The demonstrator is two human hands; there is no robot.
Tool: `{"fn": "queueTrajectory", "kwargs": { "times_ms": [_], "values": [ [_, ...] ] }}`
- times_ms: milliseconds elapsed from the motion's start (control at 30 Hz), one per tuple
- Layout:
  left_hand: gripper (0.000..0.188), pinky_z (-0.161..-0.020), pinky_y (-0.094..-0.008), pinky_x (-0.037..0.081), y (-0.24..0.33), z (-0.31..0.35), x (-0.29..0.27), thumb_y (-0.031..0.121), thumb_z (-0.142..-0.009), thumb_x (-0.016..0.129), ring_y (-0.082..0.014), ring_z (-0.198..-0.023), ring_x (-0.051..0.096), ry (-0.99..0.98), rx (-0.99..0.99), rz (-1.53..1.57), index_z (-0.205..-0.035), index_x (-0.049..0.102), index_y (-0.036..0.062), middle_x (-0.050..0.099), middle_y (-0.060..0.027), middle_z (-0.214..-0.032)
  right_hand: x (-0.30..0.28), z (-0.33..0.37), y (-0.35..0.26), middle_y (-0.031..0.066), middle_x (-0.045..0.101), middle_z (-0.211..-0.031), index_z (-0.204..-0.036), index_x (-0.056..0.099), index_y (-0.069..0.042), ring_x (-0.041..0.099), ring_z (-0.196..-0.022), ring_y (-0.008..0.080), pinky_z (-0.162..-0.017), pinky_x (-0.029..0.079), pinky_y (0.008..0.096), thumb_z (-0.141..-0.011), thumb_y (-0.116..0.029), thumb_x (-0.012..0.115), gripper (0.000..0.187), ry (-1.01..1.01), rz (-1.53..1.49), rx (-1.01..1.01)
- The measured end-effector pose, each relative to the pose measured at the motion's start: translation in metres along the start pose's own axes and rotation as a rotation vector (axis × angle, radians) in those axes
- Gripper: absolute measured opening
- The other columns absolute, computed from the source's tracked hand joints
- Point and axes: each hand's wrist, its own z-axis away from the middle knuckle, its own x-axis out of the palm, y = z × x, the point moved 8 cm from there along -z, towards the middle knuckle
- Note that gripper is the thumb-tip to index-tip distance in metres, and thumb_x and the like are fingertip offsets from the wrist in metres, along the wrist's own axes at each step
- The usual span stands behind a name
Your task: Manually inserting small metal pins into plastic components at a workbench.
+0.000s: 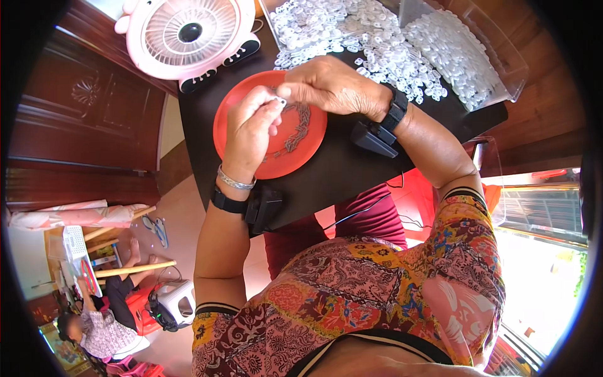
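My left hand (248,129) is closed, thumb and fingertips pinching a small white plastic piece (281,100) with a dark spot on it. Thumb and forefinger of my right hand (333,88) meet at the same piece from the right; whatever they pinch is too small to make out. Both hands hover over a round red plate (309,149). On it lie many thin grey metal pins (296,131), heaped in a curved band and partly covered by my left hand.
Loose white plastic pieces (408,72) spread over the dark table (352,169) beyond my right hand. A clear bin (512,85) full of similar pieces stands at the far right. A pink fan (191,31) sits far left. Another person (107,330) sits at lower left.
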Motion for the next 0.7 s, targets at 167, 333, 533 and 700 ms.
{"fn": "queueTrajectory", "kwargs": {
  "times_ms": [167, 333, 533, 700],
  "values": [
    [0.017, -0.052, -0.0189, 0.036, -0.006, -0.005, -0.012, 0.016, -0.089, 0.048, -0.0054, -0.056, 0.047, 0.043, -0.049, 0.058, -0.076, 0.053, 0.0060, 0.054, 0.0001, -0.067, -0.078, 0.012, 0.057, 0.0120, 0.061, -0.068, -0.079, 0.063, -0.006, 0.059, -0.064, 0.0294, -0.059, 0.046, 0.0375, -0.079, -0.023, 0.061, 0.018, 0.150, 0.598, 0.077],
    [0.017, -0.049, -0.0181, 0.036, -0.007, -0.003, -0.011, 0.016, -0.087, 0.054, -0.0055, -0.055, 0.047, 0.043, -0.026, 0.130, -0.074, 0.053, 0.0051, 0.052, -0.0005, -0.065, -0.092, 0.030, 0.092, 0.0090, 0.063, -0.069, -0.074, 0.065, -0.006, 0.061, -0.067, 0.0241, -0.060, 0.045, 0.0342, -0.067, -0.022, 0.065, 0.017, -0.113, 0.580, 0.339],
    [0.018, -0.052, -0.0187, 0.036, -0.004, -0.003, -0.008, 0.016, -0.089, 0.048, -0.0053, -0.056, 0.048, 0.018, -0.018, 0.086, -0.074, 0.053, 0.0056, 0.055, -0.0002, -0.066, -0.070, 0.029, 0.113, 0.0101, 0.063, -0.068, -0.069, 0.062, -0.004, 0.060, -0.065, 0.0262, -0.058, 0.044, 0.0359, -0.063, -0.015, 0.064, 0.013, -0.211, 0.566, 0.338],
    [0.019, -0.051, -0.0182, 0.036, -0.003, -0.001, -0.008, 0.015, -0.089, 0.048, -0.0048, -0.055, 0.047, 0.020, -0.024, 0.058, -0.073, 0.053, 0.0056, 0.055, -0.0001, -0.066, -0.052, 0.021, 0.117, 0.0112, 0.061, -0.066, -0.069, 0.061, -0.004, 0.059, -0.064, 0.0273, -0.057, 0.043, 0.0373, -0.065, -0.013, 0.058, 0.010, -0.214, 0.556, 0.315]
  ]
}}
